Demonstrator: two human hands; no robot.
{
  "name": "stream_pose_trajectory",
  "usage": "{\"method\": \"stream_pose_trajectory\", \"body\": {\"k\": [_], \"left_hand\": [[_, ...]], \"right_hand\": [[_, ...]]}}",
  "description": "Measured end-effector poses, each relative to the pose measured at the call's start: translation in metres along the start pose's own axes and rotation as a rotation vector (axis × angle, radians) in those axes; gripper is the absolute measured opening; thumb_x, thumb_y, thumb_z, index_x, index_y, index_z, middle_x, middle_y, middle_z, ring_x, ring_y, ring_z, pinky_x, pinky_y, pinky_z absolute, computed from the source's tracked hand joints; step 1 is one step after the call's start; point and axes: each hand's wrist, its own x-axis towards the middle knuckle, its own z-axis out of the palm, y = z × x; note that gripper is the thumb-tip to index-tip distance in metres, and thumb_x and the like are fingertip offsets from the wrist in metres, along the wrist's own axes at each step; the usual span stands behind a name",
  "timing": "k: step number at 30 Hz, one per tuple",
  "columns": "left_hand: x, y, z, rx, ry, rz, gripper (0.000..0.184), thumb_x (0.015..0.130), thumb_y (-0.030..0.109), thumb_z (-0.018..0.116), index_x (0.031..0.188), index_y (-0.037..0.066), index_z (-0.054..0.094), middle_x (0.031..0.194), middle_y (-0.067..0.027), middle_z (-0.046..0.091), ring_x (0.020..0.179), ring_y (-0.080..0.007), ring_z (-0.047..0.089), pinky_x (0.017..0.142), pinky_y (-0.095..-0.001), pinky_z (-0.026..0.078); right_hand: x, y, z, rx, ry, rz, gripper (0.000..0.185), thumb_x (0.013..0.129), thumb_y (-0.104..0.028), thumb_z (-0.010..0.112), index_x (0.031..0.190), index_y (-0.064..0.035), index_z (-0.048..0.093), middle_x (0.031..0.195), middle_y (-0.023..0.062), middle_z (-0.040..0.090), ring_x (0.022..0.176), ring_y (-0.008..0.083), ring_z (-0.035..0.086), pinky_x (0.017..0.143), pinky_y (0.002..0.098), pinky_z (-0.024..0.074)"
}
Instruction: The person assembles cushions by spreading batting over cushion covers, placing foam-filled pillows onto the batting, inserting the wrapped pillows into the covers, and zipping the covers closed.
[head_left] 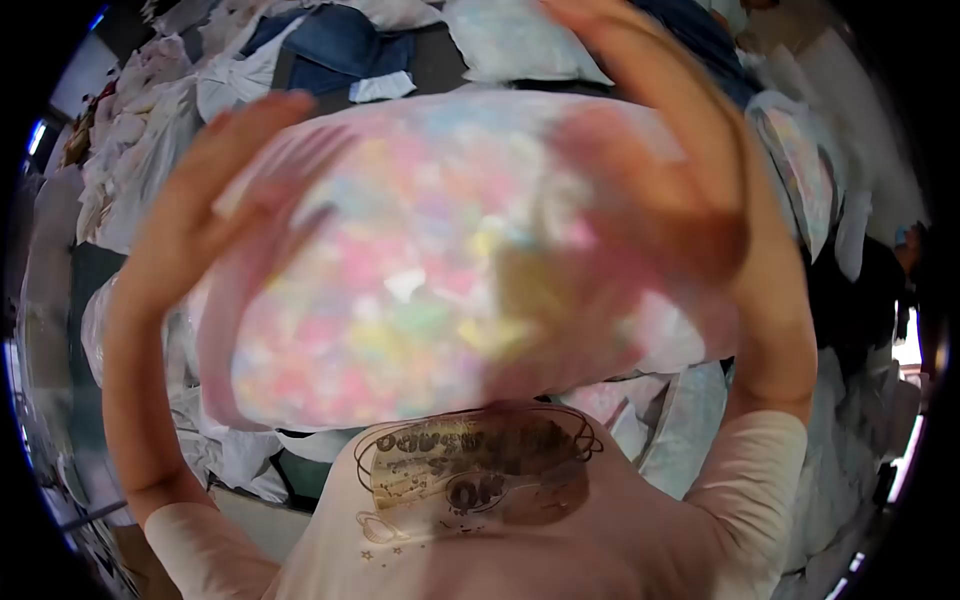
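A large, puffy, clear-plastic-wrapped bundle [400,310] with a pastel pink, yellow, blue and green pattern fills the middle, close before my chest. My left hand [235,155] is at its left upper side, thumb and fingers apart. Over its upper right part reaches my right hand [640,60], its fingers stretched toward the far edge. Both hands are blurred, and I cannot tell whether either one touches the plastic. Dark, reddish hand-like smears show on the shiny wrap beneath them.
Folded blue denim [340,50] and a pale wrapped pillow-like pack [520,40] lie beyond the bundle. White plastic bags [140,170] pile up on the left. Another patterned pack [800,160] is at the right, and more plastic-wrapped items [685,430] show beneath the bundle.
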Motion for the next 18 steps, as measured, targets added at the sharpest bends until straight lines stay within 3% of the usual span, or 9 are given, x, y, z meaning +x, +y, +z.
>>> {"method": "stream_pose_trajectory", "body": {"k": [1,3,4,5,9,14,18], "left_hand": [[0.013,0.014,0.011,0.239,-0.145,0.198,0.058,0.096,0.028,0.054,0.146,0.002,0.042,0.153,-0.0161,0.039,0.146,-0.0304,0.03,0.119,-0.0436,0.019],[0.017,0.001,0.098,0.183,-0.109,0.241,0.062,0.097,0.029,0.048,0.149,-0.001,0.034,0.157,-0.0193,0.03,0.148,-0.0324,0.022,0.12,-0.0473,0.013],[0.017,-0.002,0.116,0.218,-0.125,0.235,0.064,0.097,0.031,0.049,0.15,-0.001,0.031,0.157,-0.0196,0.029,0.147,-0.0333,0.025,0.12,-0.0464,0.016],[0.025,-0.01,0.127,0.261,-0.135,0.238,0.067,0.097,0.033,0.049,0.151,0.0,0.028,0.157,-0.0198,0.029,0.146,-0.0341,0.027,0.12,-0.0455,0.018],[0.071,-0.062,0.165,0.19,0.021,0.231,0.061,0.1,0.031,0.044,0.151,0.0,0.029,0.157,-0.0178,0.03,0.146,-0.0325,0.028,0.119,-0.0457,0.018],[0.156,-0.152,0.211,0.22,0.195,0.228,0.054,0.103,0.026,0.038,0.151,0.002,0.03,0.157,-0.0154,0.031,0.145,-0.03,0.029,0.119,-0.0434,0.02],[0.126,-0.126,0.208,0.168,0.203,0.222,0.058,0.102,0.029,0.042,0.152,0.003,0.029,0.157,-0.0153,0.03,0.146,-0.0306,0.027,0.119,-0.0448,0.018]], "right_hand": [[0.009,-0.012,0.026,0.118,-0.043,-0.059,0.055,0.091,-0.026,0.061,0.133,0.0065,0.049,0.132,0.0259,0.055,0.124,0.0361,0.054,0.105,0.0421,0.041],[-0.026,0.004,0.11,0.037,-0.223,-0.177,0.079,0.088,-0.048,0.063,0.134,0.0137,0.044,0.134,0.0342,0.049,0.127,0.0478,0.047,0.111,0.0544,0.0318],[-0.046,0.02,0.143,0.098,-0.273,-0.136,0.083,0.088,-0.049,0.064,0.137,0.015,0.042,0.139,0.036,0.045,0.132,0.0481,0.042,0.113,0.0551,0.0279],[-0.052,0.025,0.156,0.144,-0.304,-0.067,0.086,0.089,-0.048,0.063,0.145,0.0093,0.033,0.148,0.0319,0.036,0.141,0.0456,0.032,0.114,0.0594,0.0246],[-0.028,0.085,0.213,0.114,-0.079,-0.09,0.081,0.089,-0.047,0.063,0.145,0.0054,0.037,0.148,0.0247,0.041,0.141,0.0398,0.034,0.115,0.0526,0.0261],[0.024,0.181,0.276,0.164,-0.02,-0.114,0.068,0.092,-0.045,0.058,0.142,-0.0006,0.043,0.143,0.0215,0.047,0.134,0.0377,0.042,0.112,0.0471,0.0313],[0.007,0.16,0.27,0.12,-0.006,-0.116,0.072,0.091,-0.049,0.058,0.143,-0.0017,0.042,0.146,0.0195,0.044,0.136,0.0371,0.039,0.113,0.0477,0.0294]]}}
